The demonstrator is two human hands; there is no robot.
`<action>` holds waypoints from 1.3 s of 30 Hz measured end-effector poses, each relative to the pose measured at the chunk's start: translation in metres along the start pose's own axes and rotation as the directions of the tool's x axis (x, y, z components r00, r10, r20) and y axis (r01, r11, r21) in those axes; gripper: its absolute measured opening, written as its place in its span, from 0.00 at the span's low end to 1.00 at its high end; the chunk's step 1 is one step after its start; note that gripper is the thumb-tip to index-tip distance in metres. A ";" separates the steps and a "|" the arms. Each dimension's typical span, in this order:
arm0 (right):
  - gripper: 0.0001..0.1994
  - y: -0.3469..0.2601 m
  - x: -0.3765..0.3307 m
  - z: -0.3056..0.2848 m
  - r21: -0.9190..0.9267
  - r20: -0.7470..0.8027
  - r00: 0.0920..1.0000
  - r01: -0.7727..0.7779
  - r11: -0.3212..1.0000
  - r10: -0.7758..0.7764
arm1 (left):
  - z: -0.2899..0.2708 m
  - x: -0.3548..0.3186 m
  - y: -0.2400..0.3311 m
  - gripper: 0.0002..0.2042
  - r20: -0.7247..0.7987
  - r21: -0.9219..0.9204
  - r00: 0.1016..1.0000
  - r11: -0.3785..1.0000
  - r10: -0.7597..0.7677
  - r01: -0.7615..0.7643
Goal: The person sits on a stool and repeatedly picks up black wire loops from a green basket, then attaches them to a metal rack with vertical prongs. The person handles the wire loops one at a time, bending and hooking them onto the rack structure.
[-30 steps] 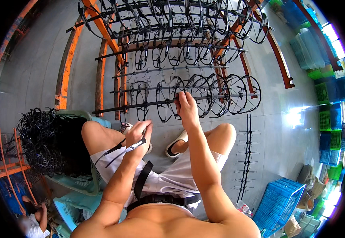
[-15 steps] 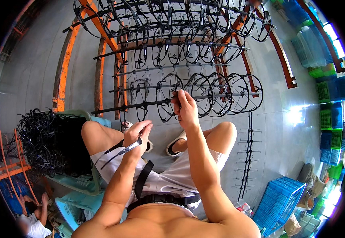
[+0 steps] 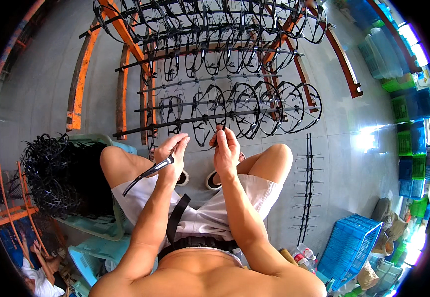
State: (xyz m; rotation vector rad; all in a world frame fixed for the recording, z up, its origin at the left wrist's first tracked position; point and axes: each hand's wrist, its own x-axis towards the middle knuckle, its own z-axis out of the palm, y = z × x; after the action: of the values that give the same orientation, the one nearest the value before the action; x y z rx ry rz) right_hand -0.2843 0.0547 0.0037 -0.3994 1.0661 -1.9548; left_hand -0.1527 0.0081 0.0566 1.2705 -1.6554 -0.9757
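My left hand [image 3: 171, 152] is closed around a glossy black curved strip [image 3: 148, 172], whose long end sticks out toward my thigh. Pinched fingers of my right hand [image 3: 226, 151] grip the lower end of a thin black curved loop [image 3: 225, 106] on the nearest rack rod. That dark rod [image 3: 140, 130] runs across in front of me and carries several similar black loops [image 3: 259, 111], mostly to the right of my hand. How the gripped loop attaches is too small to make out. Both hands are just below the rod, a short way apart.
An orange rack [image 3: 78, 94] holds more rods of black loops ahead. A pale green crate [image 3: 118, 225] heaped with black strips [image 3: 51, 173] stands at left. On the floor at right lie a spiked rod [image 3: 306, 193] and a blue crate [image 3: 351, 247]. Another person [image 3: 42, 274] sits at lower left.
My right hand has come down and nearer to me from the rod. The strip in my left hand has turned, and that hand has risen slightly.
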 end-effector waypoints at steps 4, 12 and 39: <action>0.11 0.001 0.001 0.002 0.010 -0.032 0.999 -0.027 1.000 0.028 | 0.000 -0.004 -0.007 0.06 0.011 0.024 1.000 1.000 0.017 -0.017; 0.18 -0.013 0.001 -0.010 -0.093 0.107 0.992 -0.051 0.994 0.061 | -0.009 -0.007 -0.003 0.08 0.085 -0.064 0.988 0.989 -0.128 0.134; 0.09 0.001 0.010 0.072 -0.380 -0.005 0.998 -0.053 0.923 0.055 | -0.088 -0.003 -0.033 0.13 0.047 0.074 0.987 0.986 -0.154 0.150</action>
State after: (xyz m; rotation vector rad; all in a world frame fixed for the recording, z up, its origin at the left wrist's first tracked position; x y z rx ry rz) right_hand -0.2454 0.0081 0.0438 -0.5783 1.4430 -1.6930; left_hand -0.0595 -0.0044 0.0581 1.4466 -1.6643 -1.0587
